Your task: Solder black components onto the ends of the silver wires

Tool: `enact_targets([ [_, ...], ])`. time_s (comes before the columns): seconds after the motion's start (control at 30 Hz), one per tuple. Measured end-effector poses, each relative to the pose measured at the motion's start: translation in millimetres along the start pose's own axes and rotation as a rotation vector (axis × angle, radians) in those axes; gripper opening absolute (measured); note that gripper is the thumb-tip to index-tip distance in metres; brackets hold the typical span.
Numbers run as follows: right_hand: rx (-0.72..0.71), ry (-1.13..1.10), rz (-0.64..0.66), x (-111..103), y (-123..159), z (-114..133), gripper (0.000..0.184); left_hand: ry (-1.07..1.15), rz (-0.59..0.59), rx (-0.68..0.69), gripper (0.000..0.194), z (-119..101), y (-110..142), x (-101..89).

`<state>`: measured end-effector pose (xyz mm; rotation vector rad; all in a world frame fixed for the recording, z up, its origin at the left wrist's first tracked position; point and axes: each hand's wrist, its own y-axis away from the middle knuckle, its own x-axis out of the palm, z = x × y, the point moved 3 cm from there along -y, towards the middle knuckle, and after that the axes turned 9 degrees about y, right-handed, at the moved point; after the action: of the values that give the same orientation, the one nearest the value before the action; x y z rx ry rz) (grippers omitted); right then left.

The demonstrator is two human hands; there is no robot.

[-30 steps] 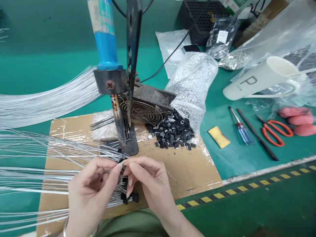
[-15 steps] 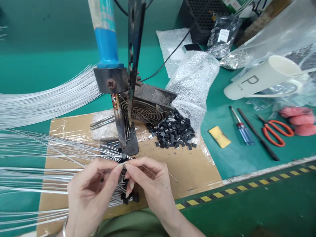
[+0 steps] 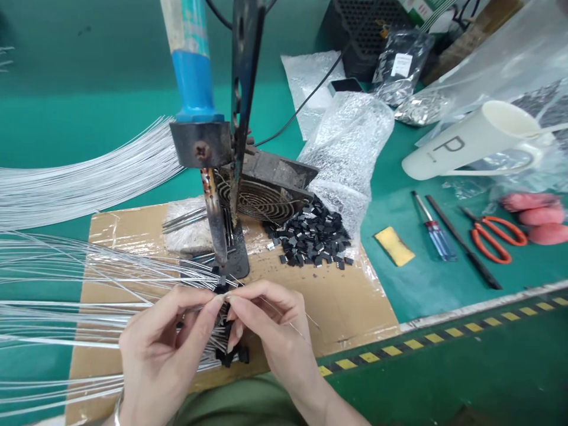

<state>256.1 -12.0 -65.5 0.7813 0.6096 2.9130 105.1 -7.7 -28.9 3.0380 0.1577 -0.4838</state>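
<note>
My left hand is closed, its thumb and forefinger pinched on a thin wire; the exact spot is hidden by the fingertips. Meeting it tip to tip, my right hand pinches the same place, and fine pale wire ends stick out past its knuckles. Beneath both hands lie white wires running in from the left, with small black connectors at their ends. Just above the fingers hangs the tip of a blue-handled soldering iron, clamped on a stand.
A fan sits behind a heap of black connectors on the cardboard. Another white wire bundle lies at the left. To the right are a yellow sponge, a screwdriver, orange-handled scissors and a white mug.
Both hands stay pinched together, with only a very slight shift of the fingers. The rest of the bench looks the same.
</note>
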Motion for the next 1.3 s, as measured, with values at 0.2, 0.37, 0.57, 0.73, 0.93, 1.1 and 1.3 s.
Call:
enact_targets([
  [0.2, 0.058, -0.023, 0.054, -6.3, -5.5, 5.6, 0.014, -0.124, 0.123, 0.211, 0.008, -2.4, -3.1, -3.5],
  [0.37, 0.077, -0.004, 0.086, -11.8, -8.4, 3.1, 0.017, -0.181, 0.150, 0.268, 0.009, -4.7, -5.9, -2.5],
  [0.57, 0.041, 0.007, 0.105, -13.1, -4.1, 0.6, 0.010, -0.187, 0.117, 0.219, 0.008, 0.6, -3.9, -3.3],
  [0.73, 0.047, -0.023, 0.090, -8.6, -2.4, 4.3, 0.012, -0.134, 0.095, 0.181, 0.006, 2.9, -3.1, -0.9],
  [0.93, 0.048, -0.114, 0.035, -3.4, -2.4, -3.6, 0.014, -0.106, 0.062, 0.162, 0.005, 2.2, -1.9, 3.0],
  [1.1, 0.024, -0.139, 0.016, 0.3, 0.6, -13.8, 0.013, -0.092, 0.055, 0.152, 0.006, 1.1, -0.4, 3.8],
  [1.3, -0.236, 0.410, -0.190, -27.3, -0.6, 9.0, 0.011, -0.059, 0.024, 0.054, 0.002, 6.1, -1.6, 2.8],
])
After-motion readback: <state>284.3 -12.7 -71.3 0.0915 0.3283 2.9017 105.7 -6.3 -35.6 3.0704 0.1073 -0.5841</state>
